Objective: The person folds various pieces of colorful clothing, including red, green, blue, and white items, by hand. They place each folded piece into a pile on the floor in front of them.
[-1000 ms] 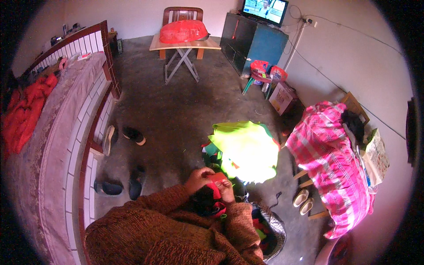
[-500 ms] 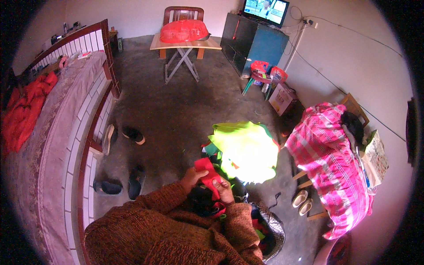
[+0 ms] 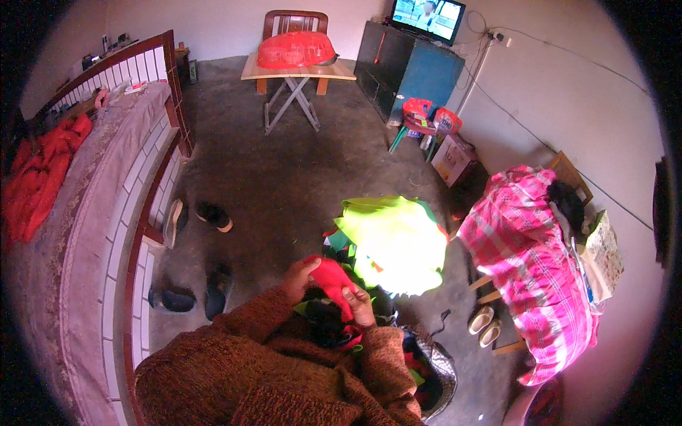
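Holding a red cloth [image 3: 328, 278] over the lap, the left hand [image 3: 298, 277] pinches its left end and the right hand [image 3: 361, 307] grips its right side, thumb on top; both hands are closed on it. Dark cloths [image 3: 323, 323] with bits of red and green are bunched just below. Beside the right sleeve, a checked bag [image 3: 447, 368] gapes open with red and green cloths [image 3: 418, 375] inside, its depth hidden by the arm. Beyond the hands lies a heap topped by a bright yellow-green cloth [image 3: 387, 238]. Farther off, red packets [image 3: 417, 108] rest on a stool [image 3: 398, 138] near a pale box [image 3: 452, 160], whose contents I cannot tell. A red dome-shaped cover [image 3: 295, 51] sits on the counter [image 3: 254, 71]; what it covers is unclear.
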The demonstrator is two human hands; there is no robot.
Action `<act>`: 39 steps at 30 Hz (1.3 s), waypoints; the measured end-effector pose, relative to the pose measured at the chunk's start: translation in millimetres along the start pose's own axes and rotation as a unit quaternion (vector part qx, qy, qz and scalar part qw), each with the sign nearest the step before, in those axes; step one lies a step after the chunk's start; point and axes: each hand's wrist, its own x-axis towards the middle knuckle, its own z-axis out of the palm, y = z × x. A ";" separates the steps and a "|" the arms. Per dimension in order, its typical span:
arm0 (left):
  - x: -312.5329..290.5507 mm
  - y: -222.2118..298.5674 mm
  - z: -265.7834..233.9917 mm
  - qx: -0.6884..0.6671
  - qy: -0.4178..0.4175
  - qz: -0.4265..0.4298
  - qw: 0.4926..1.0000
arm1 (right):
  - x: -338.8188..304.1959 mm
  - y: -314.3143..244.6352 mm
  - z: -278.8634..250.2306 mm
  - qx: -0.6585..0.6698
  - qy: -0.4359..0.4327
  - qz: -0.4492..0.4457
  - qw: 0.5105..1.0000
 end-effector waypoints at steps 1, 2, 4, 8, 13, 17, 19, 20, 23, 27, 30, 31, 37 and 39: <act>-1.9 5.7 4.0 0.009 0.010 0.007 1.000 | 0.7 -0.5 -0.1 0.003 -0.005 -0.003 1.000; -2.5 10.5 7.1 0.018 0.020 0.014 1.000 | 1.4 -1.0 -0.3 0.005 -0.009 -0.006 1.000; -2.4 18.8 9.3 0.044 0.031 0.041 0.998 | 2.4 1.0 -0.4 0.010 0.002 -0.012 1.000; 1.1 45.3 20.5 0.089 0.074 0.096 0.989 | 8.0 2.2 -11.9 -0.056 0.046 0.023 0.997; 14.2 81.1 29.1 0.104 0.101 0.172 0.974 | 8.5 8.8 -13.4 -0.112 -0.012 -0.080 0.990; 21.4 105.2 47.2 0.111 0.107 0.215 0.964 | 7.9 1.8 -3.6 -0.118 0.024 0.000 0.993; 30.6 110.9 60.8 0.109 0.063 0.214 0.969 | 6.4 -6.7 1.4 -0.081 0.029 0.019 0.996; 32.1 111.5 74.8 0.096 0.042 0.209 0.972 | 5.8 -4.1 -0.7 -0.073 0.027 0.022 0.997; 52.8 106.3 108.6 0.077 -0.033 0.188 0.979 | 6.3 -2.5 -2.7 -0.057 0.020 0.022 0.998; 94.9 93.7 170.0 -0.026 -0.127 0.157 0.979 | 7.7 -3.9 -7.9 -0.052 0.022 0.013 0.998; 136.0 86.5 191.3 -0.058 -0.133 0.146 0.979 | 7.0 -6.3 -7.0 -0.054 0.024 0.013 0.998; 143.7 82.2 196.1 -0.053 -0.127 0.158 0.978 | 7.3 -4.9 -7.5 -0.052 0.029 0.013 0.998; 195.8 2.3 119.3 0.115 0.042 0.121 0.985 | 5.4 -3.0 -4.5 -0.051 0.040 0.009 0.998; 195.2 2.5 110.6 0.123 0.056 0.104 0.985 | 5.1 -5.0 -2.5 -0.041 0.048 0.014 0.998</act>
